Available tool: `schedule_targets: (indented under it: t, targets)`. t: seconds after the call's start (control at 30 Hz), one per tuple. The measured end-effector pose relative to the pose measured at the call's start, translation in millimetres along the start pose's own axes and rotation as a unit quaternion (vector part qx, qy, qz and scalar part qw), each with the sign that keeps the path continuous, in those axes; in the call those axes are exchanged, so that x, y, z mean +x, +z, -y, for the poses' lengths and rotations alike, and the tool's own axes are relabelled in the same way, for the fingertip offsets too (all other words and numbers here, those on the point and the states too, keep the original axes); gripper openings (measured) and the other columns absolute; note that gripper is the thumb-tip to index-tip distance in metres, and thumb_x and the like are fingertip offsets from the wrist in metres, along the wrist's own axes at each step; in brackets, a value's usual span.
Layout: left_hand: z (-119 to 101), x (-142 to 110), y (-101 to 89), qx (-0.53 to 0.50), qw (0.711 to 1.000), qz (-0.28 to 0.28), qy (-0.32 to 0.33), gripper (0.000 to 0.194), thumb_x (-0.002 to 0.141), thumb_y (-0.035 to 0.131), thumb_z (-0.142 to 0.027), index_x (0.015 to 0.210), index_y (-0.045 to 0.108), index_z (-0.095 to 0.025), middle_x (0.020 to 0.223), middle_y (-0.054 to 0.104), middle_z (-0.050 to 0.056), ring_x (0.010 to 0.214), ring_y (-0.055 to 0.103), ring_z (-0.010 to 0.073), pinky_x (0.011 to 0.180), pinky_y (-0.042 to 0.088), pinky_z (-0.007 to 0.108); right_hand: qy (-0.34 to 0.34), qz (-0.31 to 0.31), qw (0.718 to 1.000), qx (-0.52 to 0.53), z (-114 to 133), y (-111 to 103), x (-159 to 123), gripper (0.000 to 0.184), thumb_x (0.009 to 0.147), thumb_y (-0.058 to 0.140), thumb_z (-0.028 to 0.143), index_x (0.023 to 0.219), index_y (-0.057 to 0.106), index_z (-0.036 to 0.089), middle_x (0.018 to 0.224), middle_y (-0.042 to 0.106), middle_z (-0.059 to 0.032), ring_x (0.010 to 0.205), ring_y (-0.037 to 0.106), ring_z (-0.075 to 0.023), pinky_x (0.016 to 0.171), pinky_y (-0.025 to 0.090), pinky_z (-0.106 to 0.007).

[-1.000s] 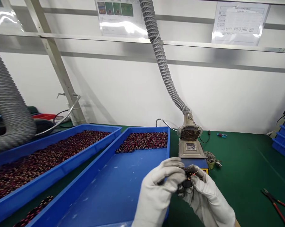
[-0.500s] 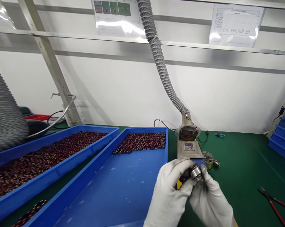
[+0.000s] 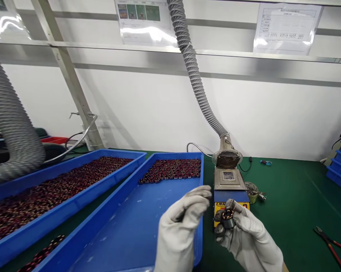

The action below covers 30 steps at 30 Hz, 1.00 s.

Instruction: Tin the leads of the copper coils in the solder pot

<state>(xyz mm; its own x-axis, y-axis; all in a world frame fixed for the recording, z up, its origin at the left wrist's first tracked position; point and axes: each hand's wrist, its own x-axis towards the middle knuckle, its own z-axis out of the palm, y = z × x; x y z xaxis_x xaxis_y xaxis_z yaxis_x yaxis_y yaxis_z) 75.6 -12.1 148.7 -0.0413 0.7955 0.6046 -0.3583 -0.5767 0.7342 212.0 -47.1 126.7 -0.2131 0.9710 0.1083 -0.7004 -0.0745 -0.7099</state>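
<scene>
Both my hands wear white gloves. My right hand (image 3: 248, 238) is closed round a small round wound coil part (image 3: 227, 218), held in front of the blue and yellow solder pot (image 3: 230, 189). My left hand (image 3: 184, 226) hovers just left of it over the right rim of the near blue tray (image 3: 159, 211); its fingers are curled together and I see nothing in them. At the far end of that tray lie several dark red coil parts (image 3: 173, 169).
A second blue tray (image 3: 59, 189) full of coil parts lies on the left. A grey fume hose (image 3: 195, 79) ends at a fan above the solder pot. Red-handled cutters (image 3: 327, 241) lie on the green mat at right. Stacked blue bins (image 3: 340, 166) stand far right.
My left hand has let go of the coil part and drawn away to the left. The right hand keeps the part and has turned it face up.
</scene>
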Motion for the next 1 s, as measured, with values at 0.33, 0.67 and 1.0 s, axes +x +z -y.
schedule_targets:
  t: [0.33,0.67,1.0]
  targets:
    - [-12.7,1.7,9.4,0.069,0.985,0.114,-0.11,0.018,0.06,0.055,-0.009,0.061,0.068,-0.022,0.076,0.066,0.003,0.079,0.06,0.0181,0.068,0.047,0.019,-0.14,-0.018,0.971,-0.191,-10.0,-44.1,37.2,0.029,0.066,0.065,0.047,0.072,0.063,0.019,0.063,0.064,-0.0026,0.06,0.062,-0.0175,0.059,0.052,-0.032]
    - [-15.9,2.1,6.8,0.079,0.968,0.135,-0.194,0.015,0.059,0.059,-0.012,0.068,0.068,-0.02,0.084,0.066,0.004,0.07,0.059,0.0175,0.055,0.047,0.02,-0.089,-0.001,0.985,-0.147,-3.3,-50.9,31.0,0.032,0.052,0.078,0.037,0.078,0.067,0.022,0.075,0.068,-0.0017,0.071,0.064,-0.0164,0.07,0.05,-0.028]
    - [-18.4,0.7,-1.3,0.031,0.995,0.013,-0.098,0.014,0.068,0.058,-0.016,0.071,0.067,-0.026,0.083,0.065,-0.001,0.079,0.059,0.015,0.064,0.047,0.015,-0.011,0.047,0.997,-0.065,-6.8,-41.2,31.4,0.028,0.058,0.075,0.036,0.074,0.06,0.019,0.072,0.066,-0.002,0.056,0.061,-0.0146,0.065,0.05,-0.035]
